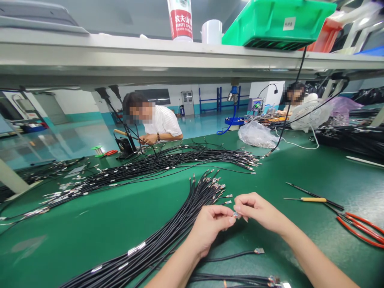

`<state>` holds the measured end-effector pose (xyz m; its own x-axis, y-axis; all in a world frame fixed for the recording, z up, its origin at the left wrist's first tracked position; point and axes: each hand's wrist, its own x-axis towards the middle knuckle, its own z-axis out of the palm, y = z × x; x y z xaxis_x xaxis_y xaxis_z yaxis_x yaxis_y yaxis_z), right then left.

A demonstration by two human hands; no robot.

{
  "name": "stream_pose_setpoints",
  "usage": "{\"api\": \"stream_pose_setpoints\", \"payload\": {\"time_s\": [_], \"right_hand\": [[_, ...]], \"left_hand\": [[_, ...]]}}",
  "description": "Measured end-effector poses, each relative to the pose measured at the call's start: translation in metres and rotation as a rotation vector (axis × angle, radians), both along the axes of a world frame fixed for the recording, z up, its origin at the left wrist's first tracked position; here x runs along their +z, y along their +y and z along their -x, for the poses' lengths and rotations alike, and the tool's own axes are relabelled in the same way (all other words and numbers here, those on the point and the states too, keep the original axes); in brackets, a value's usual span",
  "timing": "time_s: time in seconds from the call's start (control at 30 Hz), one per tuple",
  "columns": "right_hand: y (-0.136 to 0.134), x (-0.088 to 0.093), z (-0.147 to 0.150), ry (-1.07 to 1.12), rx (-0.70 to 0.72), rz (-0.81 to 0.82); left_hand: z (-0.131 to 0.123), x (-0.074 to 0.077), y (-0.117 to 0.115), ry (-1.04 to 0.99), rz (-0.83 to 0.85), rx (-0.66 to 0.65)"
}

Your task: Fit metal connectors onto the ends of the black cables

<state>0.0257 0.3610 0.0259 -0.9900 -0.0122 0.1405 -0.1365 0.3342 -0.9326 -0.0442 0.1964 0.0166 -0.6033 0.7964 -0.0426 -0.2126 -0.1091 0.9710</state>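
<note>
And the left hand (210, 224) is pinching a small connector (235, 215), the right hand (258, 210) is gripping its other side, just right of the near cable bundle (171, 228)! Beyond that bundle, more black cables (180, 157) are lying; well to its right, a yellow-handled pick (313, 199) is resting.

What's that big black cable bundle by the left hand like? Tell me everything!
The black cable bundle has many thin, rubbery-looking cables with white labels and small, metallic-looking ends. It lies on the green tabletop, curving from the picture's bottom left toward the middle, where its ends fan out. The left hand partly hides it; I can't tell whether they touch.
</note>
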Motion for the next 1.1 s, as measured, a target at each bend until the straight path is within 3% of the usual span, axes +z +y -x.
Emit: {"api": "stream_pose_setpoints", "payload": {"time_s": [0.47, 0.53, 0.7, 0.77, 0.83, 1.0, 1.1], "right_hand": [[0.003, 0.002, 0.000, -0.007, 0.054, 0.017], [0.010, -0.001, -0.001, -0.068, 0.073, -0.027], [0.035, -0.015, -0.006, -0.348, 0.235, -0.179], [0.042, -0.018, -0.007, -0.423, 0.269, -0.228], [0.043, -0.019, -0.004, -0.377, 0.199, -0.274], [0.020, -0.028, 0.014, -0.015, -0.151, -0.379], [0.003, -0.037, 0.022, 0.060, -0.124, -0.457]], "left_hand": [[-0.002, 0.001, 0.001, 0.043, 0.020, -0.029], [-0.001, -0.001, 0.002, 0.171, 0.111, -0.032], [-0.009, -0.008, 0.002, 0.802, 0.452, 0.004], [-0.017, -0.008, 0.001, 0.911, 0.572, -0.048], [-0.025, -0.006, 0.001, 0.943, 0.657, -0.127], [-0.040, 0.000, 0.001, 0.825, 0.716, -0.400], [-0.043, -0.003, 0.001, 0.834, 0.682, -0.410]]}}
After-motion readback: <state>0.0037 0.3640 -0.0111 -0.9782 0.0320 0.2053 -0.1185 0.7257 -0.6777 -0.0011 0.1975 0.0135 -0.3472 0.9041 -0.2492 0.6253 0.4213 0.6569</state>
